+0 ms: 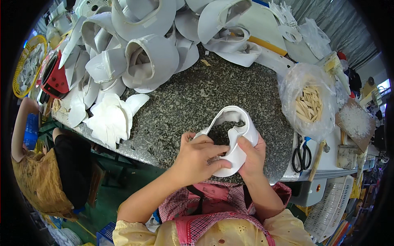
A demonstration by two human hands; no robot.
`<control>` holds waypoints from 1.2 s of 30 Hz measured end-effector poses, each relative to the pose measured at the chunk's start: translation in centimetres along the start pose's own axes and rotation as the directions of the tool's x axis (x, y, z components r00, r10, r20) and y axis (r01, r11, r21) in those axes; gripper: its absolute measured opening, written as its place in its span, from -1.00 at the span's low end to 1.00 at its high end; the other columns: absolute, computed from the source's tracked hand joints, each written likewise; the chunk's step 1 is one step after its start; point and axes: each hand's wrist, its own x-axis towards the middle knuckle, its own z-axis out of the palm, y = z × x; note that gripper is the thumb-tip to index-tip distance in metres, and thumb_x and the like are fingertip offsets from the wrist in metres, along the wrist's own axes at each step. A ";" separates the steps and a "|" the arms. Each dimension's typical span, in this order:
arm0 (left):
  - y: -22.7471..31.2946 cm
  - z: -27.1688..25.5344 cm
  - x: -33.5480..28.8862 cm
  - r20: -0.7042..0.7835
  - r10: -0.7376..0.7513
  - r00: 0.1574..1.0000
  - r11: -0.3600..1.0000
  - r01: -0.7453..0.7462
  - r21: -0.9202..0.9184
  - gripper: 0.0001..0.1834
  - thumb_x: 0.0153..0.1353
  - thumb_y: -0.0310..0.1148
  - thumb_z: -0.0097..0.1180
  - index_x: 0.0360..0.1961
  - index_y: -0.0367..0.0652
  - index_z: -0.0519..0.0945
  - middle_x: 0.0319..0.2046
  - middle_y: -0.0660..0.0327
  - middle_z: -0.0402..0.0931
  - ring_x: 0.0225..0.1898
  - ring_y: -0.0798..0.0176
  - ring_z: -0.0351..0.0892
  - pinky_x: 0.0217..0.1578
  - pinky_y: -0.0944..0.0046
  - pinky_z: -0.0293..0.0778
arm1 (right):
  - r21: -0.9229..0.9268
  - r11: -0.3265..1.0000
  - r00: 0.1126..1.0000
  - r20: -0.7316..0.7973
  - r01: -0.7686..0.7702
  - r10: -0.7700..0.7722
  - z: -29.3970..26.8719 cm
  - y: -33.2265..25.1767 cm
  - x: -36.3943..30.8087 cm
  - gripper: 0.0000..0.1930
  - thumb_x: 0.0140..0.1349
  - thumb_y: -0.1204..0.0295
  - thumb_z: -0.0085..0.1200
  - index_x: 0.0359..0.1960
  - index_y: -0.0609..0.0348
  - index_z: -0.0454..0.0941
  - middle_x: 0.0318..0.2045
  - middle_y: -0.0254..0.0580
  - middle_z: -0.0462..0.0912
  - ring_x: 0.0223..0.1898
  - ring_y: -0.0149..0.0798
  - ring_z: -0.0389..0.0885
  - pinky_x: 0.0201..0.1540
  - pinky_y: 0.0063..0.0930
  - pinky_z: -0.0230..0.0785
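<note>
Over the stone tabletop, both of my hands hold a white looped piece (252,130) with a broad curved flap. My left hand (199,158) pinches the flap's left edge between thumb and bent fingers. My right hand (253,153) grips the right side, its thumb lying on the white surface and its fingers partly hidden behind. The piece is tilted, with its loop opening away from me. Left of my hands lies a stack of thin white cut sheets (113,119).
A large pile of similar white pieces (152,61) fills the back left. To the right are a clear plastic bag (289,96) of beige strips, black-handled scissors (301,160) and a wooden-handled tool (316,162). A co-worker (45,176) sits at the left, beyond the speckled table's (180,102) edge.
</note>
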 end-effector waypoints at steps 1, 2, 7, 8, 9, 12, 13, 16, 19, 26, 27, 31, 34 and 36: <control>0.0 0.2 -0.2 -0.051 0.000 0.999 0.998 0.003 0.063 -0.83 -0.14 -0.27 0.16 -0.45 -0.01 0.55 -0.61 0.42 0.39 -0.41 0.35 0.34 -0.28 0.07 0.09 | -0.023 0.999 0.998 -0.054 0.028 -0.029 0.5 0.2 0.1 -0.69 -0.08 0.60 0.10 -0.23 0.29 0.40 -0.35 -0.24 0.52 -0.36 -0.42 0.50 -0.27 -0.57 0.36; 0.0 0.2 -0.2 -0.056 -0.003 0.998 0.998 0.006 0.065 -0.83 -0.14 -0.27 0.16 -0.45 -0.01 0.55 -0.61 0.42 0.39 -0.41 0.35 0.34 -0.28 0.07 0.09 | -0.023 0.999 0.998 -0.049 0.025 -0.026 0.4 0.3 0.2 -0.69 -0.08 0.60 0.10 -0.23 0.29 0.40 -0.35 -0.24 0.52 -0.36 -0.42 0.50 -0.27 -0.57 0.36; -0.1 -0.7 0.4 0.047 0.097 0.994 0.919 -0.108 0.378 -0.92 -0.13 -0.30 0.11 -0.58 -0.01 0.49 -0.58 0.44 0.39 -0.37 0.36 0.32 -0.29 0.04 0.10 | 0.005 0.995 0.989 0.116 -0.097 0.096 -1.9 -0.3 1.3 -0.81 0.03 0.54 0.01 -0.28 0.30 0.44 -0.36 -0.18 0.53 -0.35 -0.36 0.51 -0.24 -0.50 0.35; -0.2 -0.9 0.5 0.105 0.096 0.990 0.903 -0.131 0.409 -0.92 -0.13 -0.31 0.11 -0.59 -0.01 0.47 -0.58 0.44 0.38 -0.35 0.35 0.32 -0.29 0.03 0.10 | 0.173 0.951 0.953 0.209 -0.255 0.217 -2.2 -0.5 1.5 -0.83 0.05 0.52 -0.02 -0.29 0.31 0.44 -0.36 -0.15 0.53 -0.34 -0.32 0.52 -0.22 -0.45 0.35; -0.3 -1.2 0.6 0.105 0.096 0.990 0.903 -0.131 0.408 -0.92 -0.13 -0.31 0.11 -0.59 -0.01 0.47 -0.58 0.44 0.38 -0.35 0.35 0.32 -0.29 0.03 0.10 | 0.210 0.932 0.941 0.232 -0.297 0.248 -2.3 -0.6 1.3 -0.84 0.08 0.52 -0.05 -0.30 0.32 0.45 -0.35 -0.12 0.54 -0.32 -0.27 0.52 -0.19 -0.38 0.36; -0.6 -2.1 1.2 0.171 0.136 0.976 0.863 -0.201 0.464 -0.90 -0.14 -0.30 0.11 -0.58 -0.03 0.46 -0.56 0.43 0.39 -0.30 0.32 0.31 -0.22 -0.02 0.11 | 0.263 0.917 0.939 0.249 -0.301 0.237 -2.8 -0.3 0.5 -0.80 0.08 0.46 -0.08 -0.27 0.28 0.41 -0.31 -0.07 0.52 -0.25 -0.17 0.52 -0.14 -0.26 0.36; -0.8 -2.2 1.4 0.186 0.178 0.966 0.866 -0.244 0.437 -0.89 -0.13 -0.30 0.11 -0.57 -0.04 0.46 -0.54 0.42 0.40 -0.29 0.32 0.31 -0.18 -0.05 0.11 | 0.262 0.917 0.938 0.254 -0.301 0.235 -2.6 -0.3 0.3 -0.80 0.08 0.46 -0.08 -0.27 0.28 0.41 -0.31 -0.07 0.52 -0.25 -0.17 0.52 -0.14 -0.26 0.36; -0.8 -3.0 1.6 0.250 0.202 0.947 0.865 -0.292 0.408 -0.83 -0.10 -0.29 0.10 -0.43 -0.06 0.50 -0.48 0.38 0.43 -0.25 0.32 0.34 -0.10 -0.09 0.09 | 0.281 0.932 0.961 0.215 -0.231 0.173 -2.0 -0.4 0.0 -0.81 0.06 0.47 -0.05 -0.27 0.26 0.42 -0.29 -0.07 0.51 -0.22 -0.18 0.50 -0.12 -0.24 0.35; 0.2 -4.5 2.0 0.175 0.024 0.984 0.996 -0.038 0.081 -0.76 0.02 -0.30 0.02 -0.26 -0.13 0.52 -0.47 0.22 0.48 -0.28 0.22 0.45 -0.12 0.00 0.19 | 0.071 0.990 0.961 0.259 -0.124 0.102 -1.4 -0.4 0.0 -0.77 0.00 0.50 0.05 -0.26 0.24 0.41 -0.28 -0.16 0.50 -0.23 -0.24 0.49 -0.11 -0.31 0.34; 1.0 -3.2 5.0 0.359 -0.222 0.906 0.924 0.313 -0.221 -0.76 0.09 -0.35 -0.09 -0.29 -0.27 0.48 -0.47 -0.04 0.48 -0.41 0.00 0.48 -0.36 0.19 0.36 | 0.033 0.989 0.950 0.282 -0.148 0.133 -0.8 -0.9 -0.5 -0.75 -0.03 0.48 0.12 -0.28 0.22 0.45 -0.29 -0.21 0.51 -0.23 -0.31 0.48 -0.10 -0.34 0.33; 0.7 -3.0 5.0 0.362 -0.216 0.907 0.924 0.310 -0.223 -0.76 0.09 -0.35 -0.09 -0.29 -0.27 0.48 -0.47 -0.04 0.48 -0.41 0.00 0.48 -0.36 0.19 0.36 | 0.061 0.980 0.941 0.296 -0.189 0.163 -1.1 -1.0 -0.5 -0.75 -0.03 0.48 0.12 -0.27 0.22 0.46 -0.28 -0.20 0.51 -0.22 -0.30 0.48 -0.10 -0.34 0.33; 0.7 -2.9 5.1 0.379 -0.226 0.897 0.884 0.352 -0.307 -0.78 0.12 -0.36 -0.07 -0.31 -0.32 0.47 -0.49 0.17 0.49 -0.46 0.37 0.40 -0.40 0.35 0.34 | 0.110 0.962 0.932 0.295 -0.250 0.209 -1.7 -0.9 -0.6 -0.74 -0.02 0.48 0.09 -0.24 0.25 0.45 -0.26 -0.18 0.51 -0.20 -0.26 0.48 -0.08 -0.33 0.33; 0.7 -2.0 4.8 0.313 -0.254 0.915 0.856 0.363 -0.367 -0.79 0.12 -0.37 -0.05 -0.33 -0.33 0.47 -0.52 0.22 0.47 -0.47 0.40 0.38 -0.42 0.36 0.33 | 0.203 0.940 0.939 0.266 -0.274 0.217 -2.0 -0.7 -0.6 -0.72 -0.01 0.49 0.05 -0.21 0.29 0.44 -0.25 -0.14 0.51 -0.17 -0.22 0.48 -0.06 -0.30 0.32; 0.6 -1.7 4.8 0.264 -0.249 0.932 0.858 0.339 -0.387 -0.79 0.13 -0.37 -0.05 -0.33 -0.32 0.46 -0.54 0.25 0.45 -0.48 0.42 0.36 -0.44 0.38 0.32 | 0.194 0.939 0.930 0.294 -0.285 0.222 -2.4 -0.5 -0.6 -0.71 -0.01 0.52 0.02 -0.20 0.32 0.43 -0.23 -0.10 0.50 -0.16 -0.19 0.48 -0.04 -0.28 0.30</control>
